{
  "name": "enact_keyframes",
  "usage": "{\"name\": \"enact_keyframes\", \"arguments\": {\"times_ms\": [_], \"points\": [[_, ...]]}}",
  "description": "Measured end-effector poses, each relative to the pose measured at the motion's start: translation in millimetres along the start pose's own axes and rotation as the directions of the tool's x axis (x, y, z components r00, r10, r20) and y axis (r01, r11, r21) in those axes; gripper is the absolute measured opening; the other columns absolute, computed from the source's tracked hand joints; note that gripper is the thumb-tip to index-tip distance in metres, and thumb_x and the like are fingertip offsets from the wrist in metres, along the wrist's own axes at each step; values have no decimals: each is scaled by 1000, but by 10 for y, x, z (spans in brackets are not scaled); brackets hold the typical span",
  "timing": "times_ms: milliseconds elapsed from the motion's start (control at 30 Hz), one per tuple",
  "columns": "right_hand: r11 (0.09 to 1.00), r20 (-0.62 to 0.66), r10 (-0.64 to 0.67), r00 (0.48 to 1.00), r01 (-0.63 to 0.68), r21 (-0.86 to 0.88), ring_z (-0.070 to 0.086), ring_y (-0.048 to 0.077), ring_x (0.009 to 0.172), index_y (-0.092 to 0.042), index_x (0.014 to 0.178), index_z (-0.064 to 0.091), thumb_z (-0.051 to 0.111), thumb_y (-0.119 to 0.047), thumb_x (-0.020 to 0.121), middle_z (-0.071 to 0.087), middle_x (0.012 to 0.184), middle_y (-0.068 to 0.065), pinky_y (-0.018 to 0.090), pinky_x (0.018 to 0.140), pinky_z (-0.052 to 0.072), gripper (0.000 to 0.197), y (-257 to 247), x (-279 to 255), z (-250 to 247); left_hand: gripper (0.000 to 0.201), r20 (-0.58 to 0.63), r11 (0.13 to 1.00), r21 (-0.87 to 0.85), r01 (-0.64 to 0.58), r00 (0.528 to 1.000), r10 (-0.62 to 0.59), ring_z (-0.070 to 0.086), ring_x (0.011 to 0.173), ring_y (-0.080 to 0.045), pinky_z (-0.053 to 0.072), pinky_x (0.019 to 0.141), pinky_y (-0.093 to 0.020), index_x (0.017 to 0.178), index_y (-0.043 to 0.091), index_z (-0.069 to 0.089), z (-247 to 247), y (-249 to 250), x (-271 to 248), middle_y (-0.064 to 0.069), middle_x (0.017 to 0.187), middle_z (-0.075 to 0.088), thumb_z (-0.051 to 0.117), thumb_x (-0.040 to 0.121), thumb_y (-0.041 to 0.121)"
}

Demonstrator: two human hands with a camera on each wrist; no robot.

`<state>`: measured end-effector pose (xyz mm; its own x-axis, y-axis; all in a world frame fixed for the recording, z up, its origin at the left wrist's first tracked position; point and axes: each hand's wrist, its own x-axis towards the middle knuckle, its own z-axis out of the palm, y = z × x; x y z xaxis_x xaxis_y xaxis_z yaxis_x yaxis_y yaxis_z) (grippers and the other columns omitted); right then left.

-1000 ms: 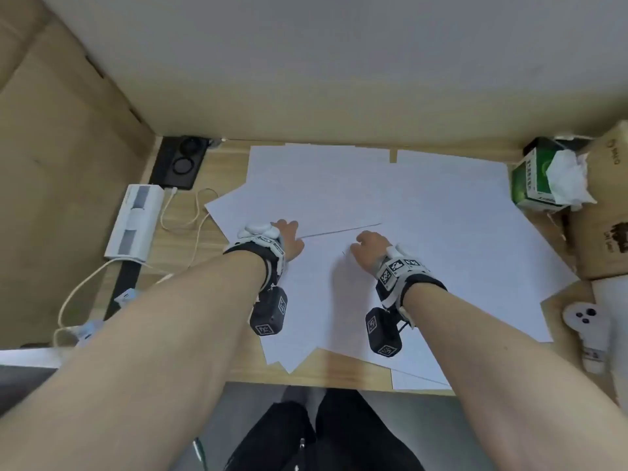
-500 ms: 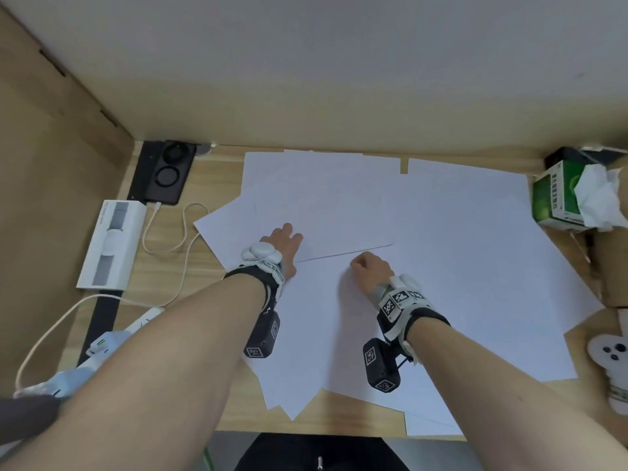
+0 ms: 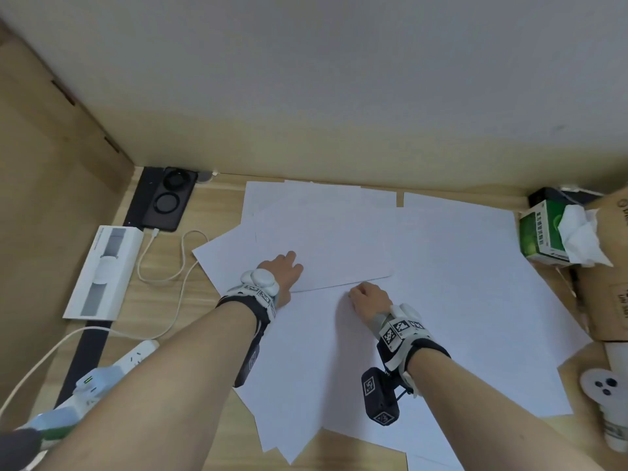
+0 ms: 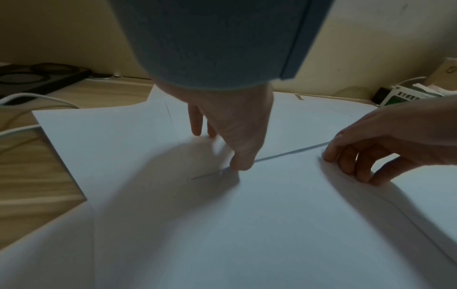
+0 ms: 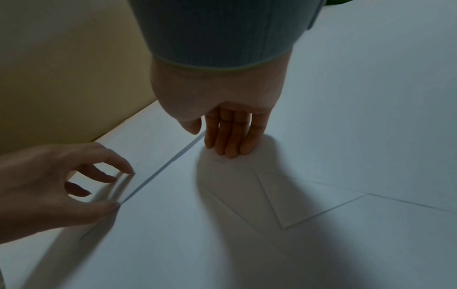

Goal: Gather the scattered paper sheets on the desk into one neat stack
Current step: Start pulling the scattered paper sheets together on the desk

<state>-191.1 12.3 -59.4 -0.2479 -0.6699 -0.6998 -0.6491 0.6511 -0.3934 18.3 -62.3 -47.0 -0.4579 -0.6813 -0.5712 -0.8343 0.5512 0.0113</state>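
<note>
Several white paper sheets (image 3: 458, 283) lie overlapped and askew over the wooden desk (image 3: 163, 311). One upper sheet (image 3: 339, 246) has its near edge running between my hands. My left hand (image 3: 285, 270) has its fingers on that sheet; in the wrist views its thumb (image 4: 237, 162) sits at the edge, which curls up between thumb and forefinger (image 5: 128, 172). My right hand (image 3: 368, 297) stands just right of it, its fingertips (image 5: 227, 150) pressed together onto a lower sheet and holding nothing.
A green tissue box (image 3: 543, 232), a cardboard box (image 3: 611, 273) and a white controller (image 3: 605, 385) crowd the right side. At the left are a black phone (image 3: 170, 202), a long white box (image 3: 105, 270), a cable (image 3: 163, 273) and a power strip (image 3: 132, 358). A wall closes the back.
The head view has tilted up and shifted. Both hands stay at the same sheet edge, and neither hold has clearly changed.
</note>
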Motion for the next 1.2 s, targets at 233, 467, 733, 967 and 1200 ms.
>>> {"name": "enact_keyframes", "arguments": {"times_ms": [233, 467, 733, 967, 1200], "points": [[991, -3, -22, 1000, 22, 133, 67, 31, 88, -16, 81, 65, 41, -47, 75, 72, 93, 9, 45, 91, 52, 40, 159, 126, 103, 17, -63, 997, -40, 68, 996, -71, 54, 93, -28, 36, 66, -33, 103, 8, 54, 85, 27, -123, -7, 117, 48, 47, 91, 17], [965, -17, -34, 999, 37, 260, 67, 37, 92, -9, 81, 69, 45, -38, 77, 72, 92, 15, 49, 90, 53, 37, 295, 61, 172, 25, -123, 993, -51, 108, 986, -113, 49, 98, -28, 36, 60, -33, 105, 8, 48, 251, 124, -146, -8, 117, 41, 51, 82, 0], [916, -57, -19, 998, 41, 398, 66, 35, 80, -15, 69, 66, 48, -35, 81, 73, 83, 14, 50, 85, 53, 30, 278, -1, 241, 16, -113, 984, -104, 148, 981, -159, 56, 98, -28, 36, 68, -33, 96, 9, 57, 185, 146, -233, -7, 109, 55, 44, 88, 12], [869, -13, -22, 1000, 26, 494, 64, 26, 75, -14, 74, 66, 45, -65, 86, 74, 84, 8, 40, 84, 50, 56, -48, -145, 48, 9, -150, 946, -319, -61, 989, 13, 60, 89, -25, 51, 72, -34, 81, 15, 60, 6, 391, -583, 1, 97, 60, 54, 77, 21], [942, -176, -31, 984, 87, 323, 59, 27, 65, -8, 67, 53, 52, -6, 71, 59, 69, 12, 34, 62, 49, 4, -16, -128, -9, 27, -92, 888, -459, -38, 996, -5, 61, 84, -16, 51, 74, -32, 80, 23, 62, 20, 497, -883, 9, 91, 67, 51, 79, 48]]}}
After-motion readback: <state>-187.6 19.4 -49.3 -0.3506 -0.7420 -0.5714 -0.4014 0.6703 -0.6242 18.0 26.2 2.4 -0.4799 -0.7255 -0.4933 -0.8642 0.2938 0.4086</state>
